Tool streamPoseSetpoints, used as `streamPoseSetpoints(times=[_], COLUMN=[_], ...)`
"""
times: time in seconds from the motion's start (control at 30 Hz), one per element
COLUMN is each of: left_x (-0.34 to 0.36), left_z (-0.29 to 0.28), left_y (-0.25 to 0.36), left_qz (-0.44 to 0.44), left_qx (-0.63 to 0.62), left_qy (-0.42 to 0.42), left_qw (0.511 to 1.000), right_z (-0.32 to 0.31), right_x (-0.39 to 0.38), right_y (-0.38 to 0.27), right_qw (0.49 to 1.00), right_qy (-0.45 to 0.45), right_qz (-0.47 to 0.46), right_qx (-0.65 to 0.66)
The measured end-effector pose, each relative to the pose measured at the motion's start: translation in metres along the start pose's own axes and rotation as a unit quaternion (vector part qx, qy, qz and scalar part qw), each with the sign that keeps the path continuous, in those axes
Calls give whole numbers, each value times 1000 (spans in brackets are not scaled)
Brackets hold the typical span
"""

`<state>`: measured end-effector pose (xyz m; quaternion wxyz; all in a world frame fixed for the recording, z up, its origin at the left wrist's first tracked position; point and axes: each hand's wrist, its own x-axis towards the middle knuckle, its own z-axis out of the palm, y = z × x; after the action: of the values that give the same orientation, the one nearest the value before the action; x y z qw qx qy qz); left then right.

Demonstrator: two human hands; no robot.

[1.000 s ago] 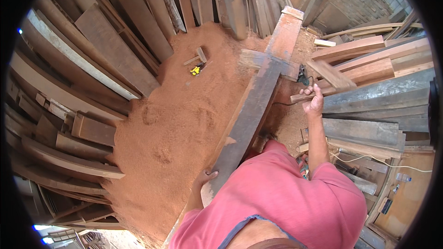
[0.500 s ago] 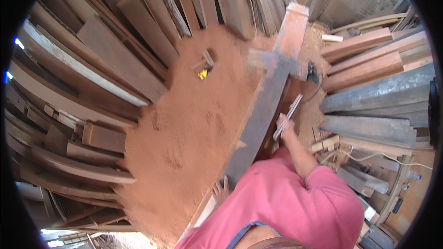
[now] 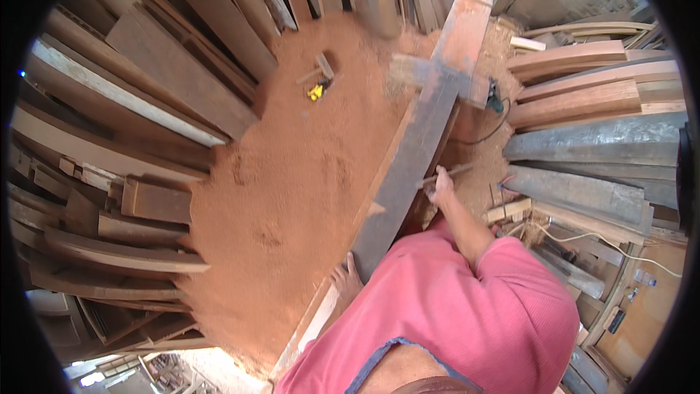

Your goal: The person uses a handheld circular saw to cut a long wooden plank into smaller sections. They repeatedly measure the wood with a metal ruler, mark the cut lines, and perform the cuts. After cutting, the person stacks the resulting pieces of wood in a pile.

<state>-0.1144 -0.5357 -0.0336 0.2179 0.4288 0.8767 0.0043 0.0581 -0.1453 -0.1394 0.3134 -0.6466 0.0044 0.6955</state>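
Note:
A long board with a grey top (image 3: 408, 160) and a pinkish far end runs away from me across a short crosspiece (image 3: 408, 69). My left hand (image 3: 346, 277) lies on the board's near left edge, its fingers apart. At the board's right edge, my right hand (image 3: 441, 186) is closed on a thin stick-like piece (image 3: 459, 170), blurred and pointing out to the right; its exact shape is hard to make out. A green power tool (image 3: 494, 100) with a dark cord sits beside the board's far part. My forearm and pink shirt hide part of the near board.
Reddish sawdust (image 3: 270, 190) covers the floor left of the board, with a small yellow tool (image 3: 316, 92) and wood offcuts (image 3: 323, 66) on it. Stacked planks (image 3: 175, 80) stand around the left and back. More timber (image 3: 572, 109) and a pale cord (image 3: 612, 244) are at the right.
My right hand has swung down and leftward with the held piece, from over the timber stack to the board's edge. My left fingers, curled round the edge earlier, are now spread.

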Motion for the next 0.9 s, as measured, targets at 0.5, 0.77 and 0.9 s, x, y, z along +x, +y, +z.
streamPoseSetpoints(times=[0.5,0.77,0.9], left_x=[9,21,41], left_z=[36,-11,-41], left_y=[-22,-13,5], left_qz=[-22,-28,-32], left_qx=[52,-44,-102], left_qy=[-78,-153,-250], left_qw=[995,987,962], right_z=[12,27,40], right_x=[-1,-25,-52], right_y=[21,-1,-38], right_qw=[990,996,998], right_qy=[-134,-65,-55], right_qz=[24,33,29], right_qx=[39,58,28])
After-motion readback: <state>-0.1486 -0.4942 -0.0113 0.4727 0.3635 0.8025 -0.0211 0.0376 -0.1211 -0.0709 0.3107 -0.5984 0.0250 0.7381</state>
